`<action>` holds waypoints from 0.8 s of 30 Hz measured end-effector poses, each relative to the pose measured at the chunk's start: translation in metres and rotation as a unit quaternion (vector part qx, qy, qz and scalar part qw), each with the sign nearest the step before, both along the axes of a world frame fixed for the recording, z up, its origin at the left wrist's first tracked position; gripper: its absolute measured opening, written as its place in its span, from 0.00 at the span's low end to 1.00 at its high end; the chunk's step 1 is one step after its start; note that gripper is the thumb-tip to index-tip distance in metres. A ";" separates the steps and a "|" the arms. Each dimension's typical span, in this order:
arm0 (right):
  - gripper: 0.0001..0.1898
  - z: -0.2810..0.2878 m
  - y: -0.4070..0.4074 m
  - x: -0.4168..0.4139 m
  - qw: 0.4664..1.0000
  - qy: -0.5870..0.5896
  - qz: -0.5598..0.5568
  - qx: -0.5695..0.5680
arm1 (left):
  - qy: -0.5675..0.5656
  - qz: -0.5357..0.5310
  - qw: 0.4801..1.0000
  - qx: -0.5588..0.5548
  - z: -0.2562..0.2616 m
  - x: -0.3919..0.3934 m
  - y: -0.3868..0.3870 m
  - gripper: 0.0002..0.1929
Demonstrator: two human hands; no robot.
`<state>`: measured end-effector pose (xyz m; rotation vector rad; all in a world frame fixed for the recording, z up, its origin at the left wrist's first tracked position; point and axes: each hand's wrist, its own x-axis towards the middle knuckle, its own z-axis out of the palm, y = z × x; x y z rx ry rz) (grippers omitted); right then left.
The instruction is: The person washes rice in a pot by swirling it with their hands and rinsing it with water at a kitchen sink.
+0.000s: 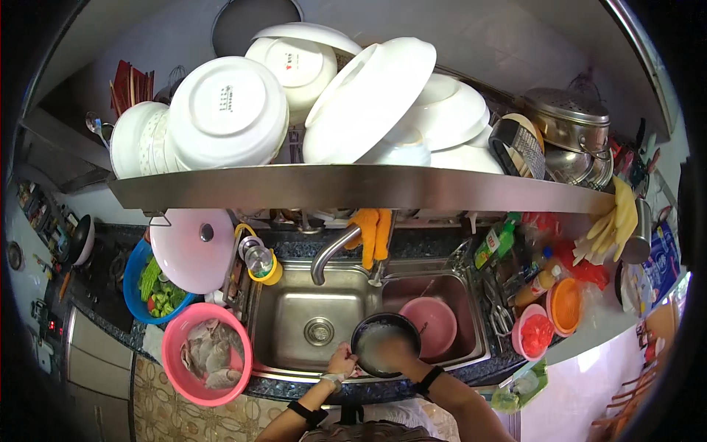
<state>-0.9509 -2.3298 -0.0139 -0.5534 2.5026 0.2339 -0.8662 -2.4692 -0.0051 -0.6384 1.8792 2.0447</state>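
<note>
Over the divider of the double stainless-steel sink [309, 287], a dark round pan or basin [362, 331] is tilted slightly, with a pale, wet-looking inside. Its near left edge is gripped by my left hand [343, 360], which has something pinkish at the fingers. My right hand [399, 353] reaches inside; it is blurred, so I cannot tell whether its fingers hold anything. In the right bowl of the sink lies a pink plastic basin [436, 317], partly behind the dark one. The left bowl shows its drain strainer [318, 331] below the curved faucet [331, 251].
Left of the sink, a pink tub [168, 359] holds several fish, beside a blue basin [132, 298] of green vegetables and a large pale lid [190, 254]. Overhead, a steel rack [359, 187] carries white bowls. Bottles [494, 243] and small basins [547, 309] crowd the right counter.
</note>
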 end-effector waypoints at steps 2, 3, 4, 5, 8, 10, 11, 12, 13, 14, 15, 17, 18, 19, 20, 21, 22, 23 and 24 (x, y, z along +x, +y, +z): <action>0.17 0.007 0.000 0.009 0.997 -0.059 -0.042 -0.038 | 0.013 0.007 1.000 0.018 0.009 0.000 0.001 0.06; 0.17 0.014 -0.001 0.015 0.997 -0.059 -0.045 -0.036 | 0.013 0.004 1.000 0.021 0.006 0.002 0.002 0.06; 0.18 0.023 -0.005 0.020 0.992 -0.089 -0.033 -0.079 | 0.019 0.004 0.999 0.028 0.003 0.001 0.001 0.06; 0.20 0.034 -0.008 0.026 0.985 -0.119 -0.021 -0.122 | 0.024 0.005 0.999 0.034 0.001 0.001 0.000 0.06; 0.22 0.015 -0.013 0.026 0.964 -0.160 -0.009 -0.213 | 0.021 0.004 0.999 0.027 0.011 0.001 0.003 0.06; 0.18 0.009 -0.019 0.031 0.931 -0.140 -0.054 -0.334 | 0.004 -0.014 1.000 0.002 0.009 0.002 0.001 0.08; 0.18 0.007 -0.020 0.032 0.931 -0.137 -0.054 -0.335 | 0.006 -0.015 1.000 0.001 0.010 0.002 0.001 0.08; 0.17 0.003 -0.019 0.034 0.924 -0.112 -0.075 -0.357 | 0.000 -0.012 1.000 0.004 0.011 0.001 0.002 0.08; 0.16 -0.001 -0.018 0.035 0.916 -0.085 -0.095 -0.379 | -0.007 -0.011 1.000 0.008 0.012 0.000 0.002 0.08; 0.16 -0.005 -0.018 0.034 0.916 -0.081 -0.099 -0.381 | -0.004 -0.016 1.000 0.006 0.011 0.000 0.003 0.08; 0.16 -0.008 -0.017 0.034 0.915 -0.076 -0.089 -0.386 | -0.001 -0.011 0.999 0.031 0.008 0.002 0.003 0.07; 0.16 -0.013 -0.017 0.032 0.913 -0.066 -0.088 -0.393 | 0.002 -0.015 0.998 0.054 0.007 0.001 0.003 0.07; 0.16 -0.013 -0.018 0.030 0.934 -0.045 -0.039 -0.353 | 0.006 -0.012 0.998 0.057 0.010 0.003 0.003 0.07; 0.17 -0.011 -0.019 0.028 0.951 -0.024 0.009 -0.309 | 0.010 -0.010 0.998 0.060 0.011 0.004 0.002 0.07; 0.20 0.037 -0.026 0.037 0.956 -0.025 -0.056 -0.286 | -0.014 -0.016 0.998 0.058 0.001 0.006 -0.006 0.08; 0.20 0.039 -0.023 0.035 0.956 -0.023 -0.066 -0.286 | -0.015 -0.026 0.998 0.058 0.001 0.006 -0.005 0.08; 0.22 0.039 -0.019 0.034 0.958 -0.017 -0.108 -0.263 | -0.003 -0.017 0.998 0.067 0.002 0.007 -0.003 0.07; 0.23 0.040 -0.015 0.032 0.959 -0.012 -0.150 -0.240 | 0.008 -0.006 0.997 0.076 0.002 0.007 -0.001 0.07; 0.23 0.055 -0.014 0.028 0.967 -0.075 -0.132 -0.202 | 0.012 -0.022 0.998 0.057 0.000 0.007 -0.002 0.07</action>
